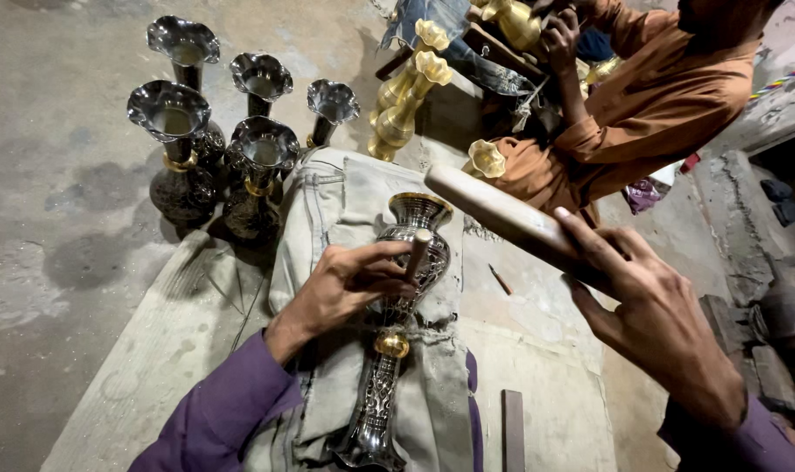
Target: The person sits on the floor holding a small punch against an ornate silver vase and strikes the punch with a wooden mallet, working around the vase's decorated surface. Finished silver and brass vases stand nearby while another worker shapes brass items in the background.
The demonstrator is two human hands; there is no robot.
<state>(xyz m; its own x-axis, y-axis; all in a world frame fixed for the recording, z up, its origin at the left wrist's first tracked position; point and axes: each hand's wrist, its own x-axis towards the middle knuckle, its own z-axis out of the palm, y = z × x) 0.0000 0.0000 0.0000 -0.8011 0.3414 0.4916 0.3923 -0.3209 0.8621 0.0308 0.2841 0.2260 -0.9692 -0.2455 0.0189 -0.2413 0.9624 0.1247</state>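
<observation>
a person in purple sleeves works over a tall engraved silver-and-black metal vase with a gold collar, which lies on its side on pale folded cloth at the centre of the frame, its flared mouth pointing to 12 o'clock. the left hand, at 9 o'clock of the vase's belly, is closed around a short slim wooden-handled tool whose tip rests against the vase. the right hand, at 3 o'clock, is wrapped around one end of a thick pale wooden stick, raised above the vase and slanting toward 10 o'clock. at 11 o'clock, five dark fluted-rim metal vases stand upright together on the concrete floor. at 12 o'clock, several golden brass vases lean near a co-worker in an orange garment, whose hand touches another golden piece. a small brown pencil-like stick lies on the slab between the vase and the right hand.
</observation>
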